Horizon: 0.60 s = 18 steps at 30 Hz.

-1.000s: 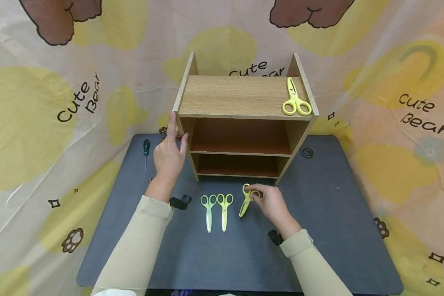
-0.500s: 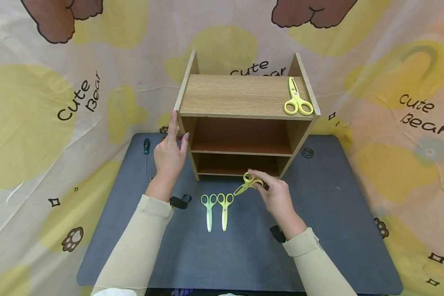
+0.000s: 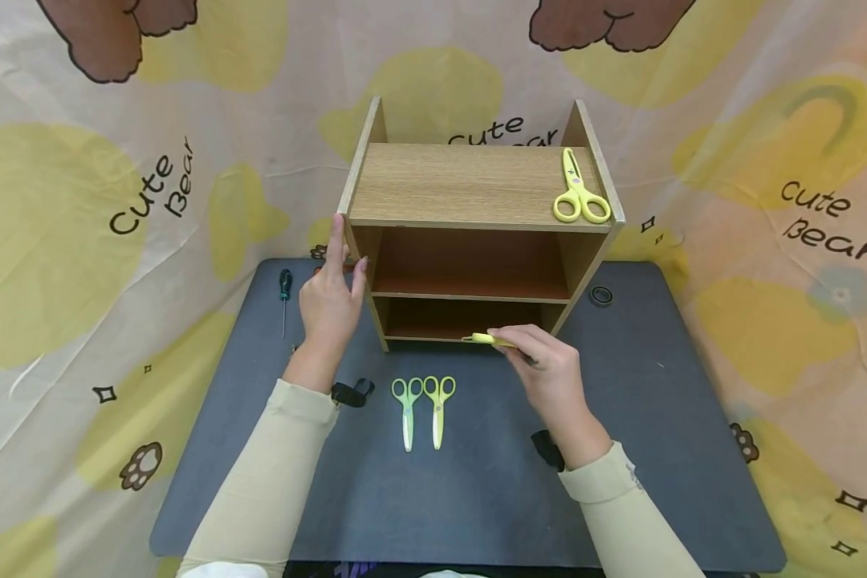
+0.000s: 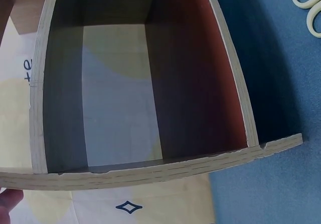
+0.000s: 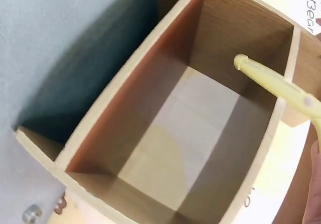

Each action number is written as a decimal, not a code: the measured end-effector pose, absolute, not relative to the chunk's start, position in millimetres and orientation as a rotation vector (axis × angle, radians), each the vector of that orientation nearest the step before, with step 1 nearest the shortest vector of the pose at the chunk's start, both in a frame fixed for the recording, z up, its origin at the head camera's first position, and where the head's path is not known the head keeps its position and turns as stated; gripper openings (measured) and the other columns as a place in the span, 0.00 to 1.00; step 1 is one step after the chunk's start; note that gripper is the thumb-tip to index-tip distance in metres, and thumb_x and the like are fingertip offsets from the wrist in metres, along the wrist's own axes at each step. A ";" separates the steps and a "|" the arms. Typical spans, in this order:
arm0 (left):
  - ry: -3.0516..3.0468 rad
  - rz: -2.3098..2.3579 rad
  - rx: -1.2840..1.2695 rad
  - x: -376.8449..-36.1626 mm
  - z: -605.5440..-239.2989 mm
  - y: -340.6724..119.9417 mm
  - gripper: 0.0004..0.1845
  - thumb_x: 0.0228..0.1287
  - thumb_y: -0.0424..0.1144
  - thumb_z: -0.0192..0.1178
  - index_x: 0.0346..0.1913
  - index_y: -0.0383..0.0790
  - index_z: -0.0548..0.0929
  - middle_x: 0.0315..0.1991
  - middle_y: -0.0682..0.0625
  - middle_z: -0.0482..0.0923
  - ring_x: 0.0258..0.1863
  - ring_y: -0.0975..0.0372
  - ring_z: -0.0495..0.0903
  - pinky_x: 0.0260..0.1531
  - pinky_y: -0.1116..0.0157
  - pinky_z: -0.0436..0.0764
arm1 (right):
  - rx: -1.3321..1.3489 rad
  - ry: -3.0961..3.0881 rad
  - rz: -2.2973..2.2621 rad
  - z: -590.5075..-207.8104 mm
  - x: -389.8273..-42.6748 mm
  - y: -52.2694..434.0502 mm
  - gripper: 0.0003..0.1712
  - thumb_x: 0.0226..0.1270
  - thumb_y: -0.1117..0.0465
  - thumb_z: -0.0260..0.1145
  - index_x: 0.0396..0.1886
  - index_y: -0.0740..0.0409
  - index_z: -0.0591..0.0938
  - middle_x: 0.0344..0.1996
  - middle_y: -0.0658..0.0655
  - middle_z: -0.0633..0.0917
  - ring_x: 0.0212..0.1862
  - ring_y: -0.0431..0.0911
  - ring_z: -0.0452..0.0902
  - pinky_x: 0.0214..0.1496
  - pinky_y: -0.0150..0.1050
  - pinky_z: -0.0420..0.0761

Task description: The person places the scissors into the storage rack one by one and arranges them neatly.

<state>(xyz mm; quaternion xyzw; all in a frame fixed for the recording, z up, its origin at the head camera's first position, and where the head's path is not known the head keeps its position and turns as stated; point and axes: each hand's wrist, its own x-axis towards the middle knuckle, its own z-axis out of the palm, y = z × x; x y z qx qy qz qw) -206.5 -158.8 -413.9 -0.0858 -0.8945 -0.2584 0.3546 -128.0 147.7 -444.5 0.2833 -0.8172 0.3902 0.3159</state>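
My right hand [image 3: 552, 373] pinches yellow scissors [image 3: 482, 339] by the handles, close in front of the lower compartment of the small wooden shelf [image 3: 455, 185]. In the right wrist view the scissors' yellow blades [image 5: 273, 81] point in front of the shelf's openings. My left hand [image 3: 330, 305] rests at the shelf's left side panel, index finger straight along its edge; a fingertip [image 4: 9, 201] shows outside the panel in the left wrist view. Other yellow scissors [image 3: 581, 193] lie on the top board at the right. Green scissors [image 3: 408, 413] and yellow-green scissors [image 3: 438, 413] lie side by side on the table.
A green-handled screwdriver [image 3: 285, 289] lies on the grey table [image 3: 665, 498] left of the shelf. A black ring like a tape roll [image 3: 601, 296] sits to its right. A patterned cloth [image 3: 751, 201] hangs behind.
My right hand has lifted the scissors from the table and moved up toward the lower shelf, turning them from pointing down to pointing left. The left hand stays on the side panel.
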 end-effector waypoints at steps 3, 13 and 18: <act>-2.316 -0.672 -0.214 -205.7 -413.5 -158.5 0.36 0.81 0.40 0.58 0.83 0.46 0.54 0.57 0.34 0.84 0.14 0.50 0.69 0.19 0.56 0.65 | 0.782 -2.098 0.992 -438.3 -125.9 147.4 0.26 0.47 0.80 0.81 0.47 0.57 0.92 0.42 0.53 0.90 0.40 0.47 0.89 0.45 0.36 0.85; -2.310 -0.660 -0.191 -205.9 -414.5 -158.2 0.36 0.81 0.41 0.58 0.83 0.48 0.54 0.57 0.34 0.85 0.14 0.48 0.71 0.20 0.54 0.67 | 0.868 -1.732 1.021 -413.1 -124.7 141.7 0.05 0.71 0.67 0.72 0.39 0.62 0.93 0.40 0.62 0.91 0.42 0.60 0.89 0.56 0.41 0.83; -2.318 -0.660 -0.198 -206.1 -414.1 -157.7 0.36 0.81 0.40 0.58 0.83 0.47 0.53 0.56 0.34 0.85 0.15 0.48 0.71 0.19 0.54 0.67 | 0.857 -1.583 0.966 -401.7 -123.8 138.2 0.07 0.70 0.66 0.73 0.33 0.65 0.92 0.35 0.65 0.90 0.37 0.62 0.88 0.53 0.41 0.85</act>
